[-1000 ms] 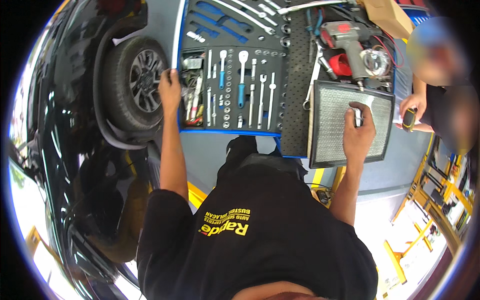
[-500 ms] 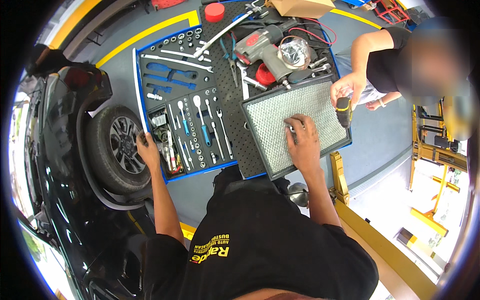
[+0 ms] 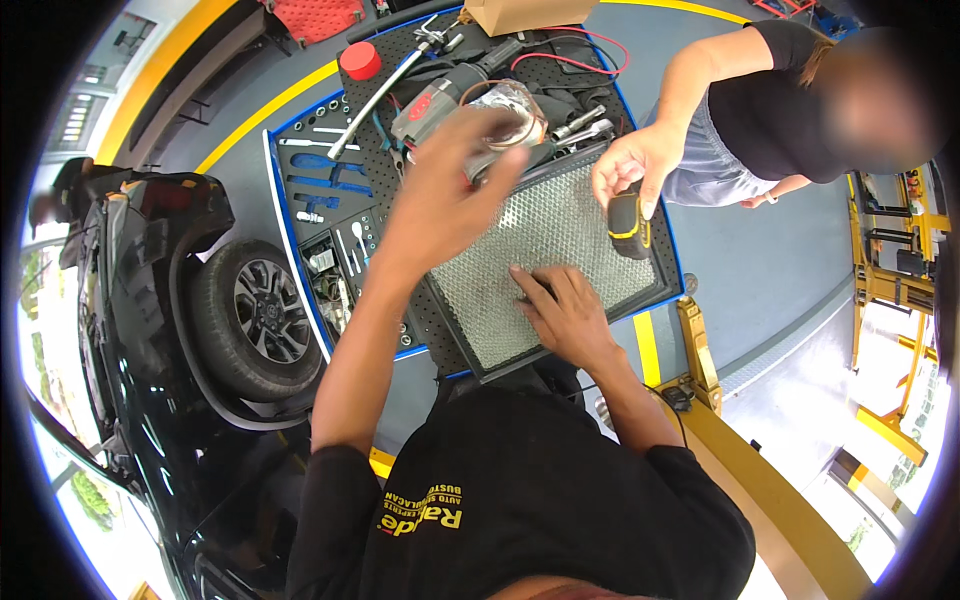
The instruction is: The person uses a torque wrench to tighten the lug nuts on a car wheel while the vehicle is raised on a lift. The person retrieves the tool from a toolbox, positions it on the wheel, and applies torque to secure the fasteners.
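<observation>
Car (image 3: 145, 400) stands left of the cart (image 3: 425, 325), where the filter (image 3: 545, 230) lies, the air gun (image 3: 435, 108) beyond it. The left hand (image 3: 450, 190) hangs blurred over the filter's far left corner, thumb parted from fingers. The right hand (image 3: 572, 312) touches the filter, forefinger stretched; whether it pinches anything, I cannot tell. A co-worker's hand (image 3: 640, 162) holds a black-and-yellow tool (image 3: 627, 225).

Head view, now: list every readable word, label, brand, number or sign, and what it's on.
Black shirt: yellow lettering, upside down; wording and brand not copied here.
Wheel hub: emblem too small to read.
Impact wrench: red mark, too blurred to read.
Black-and-yellow tool in co-worker's hand: nothing legible.
Panel filter: none visible.
</observation>
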